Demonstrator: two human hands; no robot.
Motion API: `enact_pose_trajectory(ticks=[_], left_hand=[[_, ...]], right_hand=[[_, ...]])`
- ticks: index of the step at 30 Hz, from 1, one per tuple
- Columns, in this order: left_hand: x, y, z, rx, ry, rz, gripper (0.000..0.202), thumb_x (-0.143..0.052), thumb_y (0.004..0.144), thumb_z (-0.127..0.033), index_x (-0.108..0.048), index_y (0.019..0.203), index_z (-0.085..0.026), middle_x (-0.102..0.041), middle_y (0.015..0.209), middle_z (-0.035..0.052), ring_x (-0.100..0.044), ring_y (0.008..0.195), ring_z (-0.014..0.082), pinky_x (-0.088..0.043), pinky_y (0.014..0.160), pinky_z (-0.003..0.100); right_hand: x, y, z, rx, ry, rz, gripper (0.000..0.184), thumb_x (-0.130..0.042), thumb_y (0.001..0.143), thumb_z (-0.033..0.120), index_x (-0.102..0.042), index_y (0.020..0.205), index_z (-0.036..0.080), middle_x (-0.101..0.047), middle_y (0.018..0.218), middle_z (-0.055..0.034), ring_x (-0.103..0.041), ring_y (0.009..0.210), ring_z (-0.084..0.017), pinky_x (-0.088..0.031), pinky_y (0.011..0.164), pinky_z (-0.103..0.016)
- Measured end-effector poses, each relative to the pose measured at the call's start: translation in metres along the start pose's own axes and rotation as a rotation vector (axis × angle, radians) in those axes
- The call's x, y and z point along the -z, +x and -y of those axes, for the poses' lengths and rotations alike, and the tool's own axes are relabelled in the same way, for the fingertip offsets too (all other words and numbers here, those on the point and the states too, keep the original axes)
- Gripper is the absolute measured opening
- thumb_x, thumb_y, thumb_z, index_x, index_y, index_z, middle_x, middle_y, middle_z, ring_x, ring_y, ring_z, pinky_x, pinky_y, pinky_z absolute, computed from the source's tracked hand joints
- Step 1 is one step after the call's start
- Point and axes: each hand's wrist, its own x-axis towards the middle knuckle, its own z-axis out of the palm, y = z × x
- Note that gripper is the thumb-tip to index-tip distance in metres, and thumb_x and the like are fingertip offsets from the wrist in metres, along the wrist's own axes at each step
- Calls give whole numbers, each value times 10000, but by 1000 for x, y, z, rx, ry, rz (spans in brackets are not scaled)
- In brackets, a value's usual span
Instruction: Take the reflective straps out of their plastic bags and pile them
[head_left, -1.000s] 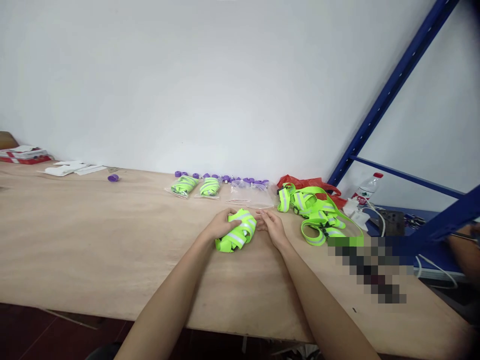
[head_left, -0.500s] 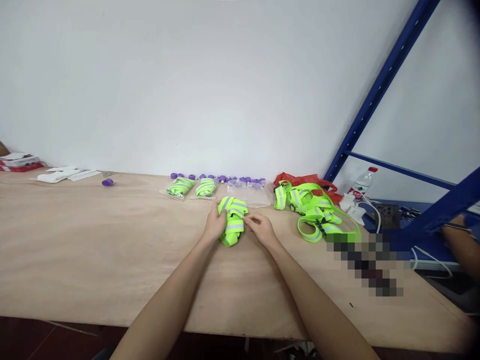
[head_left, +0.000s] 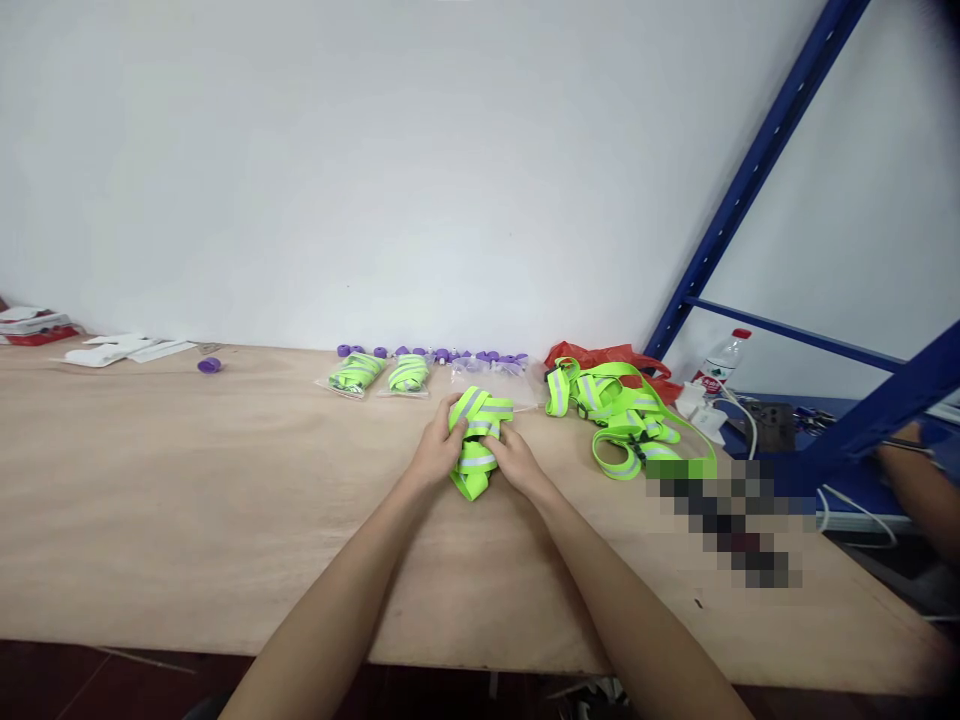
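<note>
A neon-yellow reflective strap (head_left: 475,458), folded into a bundle with silver stripes, is held just above the table in front of me. My left hand (head_left: 440,443) grips its left side, thumb on the front. On the right side, my right hand (head_left: 516,458) is closed on the bundle too, its thumb pressing the front; the fingers behind are hidden. Just beyond lies a clear plastic bag (head_left: 495,383). Two bagged straps, one bag (head_left: 356,374) left of the other (head_left: 409,374), rest behind my left hand.
A loose pile of reflective straps (head_left: 619,400) lies at the right before a red plastic bag (head_left: 600,355). Small purple items (head_left: 442,355) line the wall. A bottle (head_left: 726,360) and blue metal frame (head_left: 757,190) stand right. Another person's arm (head_left: 919,490) shows at the right edge.
My right hand has moved in from beside the strap bundle and now grips its right side. The bundle has shifted slightly right and is tilted.
</note>
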Motion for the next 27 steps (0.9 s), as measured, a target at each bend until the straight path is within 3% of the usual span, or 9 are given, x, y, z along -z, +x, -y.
enact_pose_trajectory(ticks=[3,9,15,19,23,27], left_hand=[[3,3,9,41,37,-68,432,-482,931,-341,-466,1341,-204,-664,1229,73,-597,1166,238,-456,992,350],[8,7,19,50,46,-246,369,-509,918,-366,-551,1242,-196,-684,1199,82,-622,1129,245,-477,960,351],[4,2,10,19,130,-187,373,-515,921,-376,-570,1251,-212,-715,1124,62,-663,1044,253,-497,912,347],[5,3,12,9,120,-142,386,-517,922,-381,-565,1264,-210,-712,1147,59,-664,1041,241,-494,924,339],[6,7,18,16,46,-171,375,-530,911,-398,-593,1215,-188,-698,1187,71,-649,1082,242,-493,936,338],[5,7,16,33,-5,-153,381,-547,901,-441,-626,1161,-175,-712,1143,74,-656,1055,244,-511,902,332]], right_hand=[[-1,1,-3,36,35,22,255,-550,780,292,-711,964,218,-745,971,-12,-667,921,-235,-526,814,-335],[-4,2,-3,11,334,155,382,-685,697,273,-703,1073,212,-752,1067,-32,-693,1003,-238,-526,917,-370],[-8,-2,2,24,335,158,361,-734,743,419,-698,1032,206,-744,1083,-44,-685,1016,-244,-552,867,-362],[-6,-3,6,16,323,161,361,-738,734,385,-700,1039,196,-745,1078,-44,-683,1003,-239,-542,868,-355],[-4,-4,10,28,345,184,328,-697,748,348,-721,1049,219,-745,1099,-22,-673,1045,-246,-529,911,-363],[-6,-2,7,9,349,129,304,-657,723,292,-718,1012,217,-755,1027,-18,-696,943,-228,-547,819,-322]])
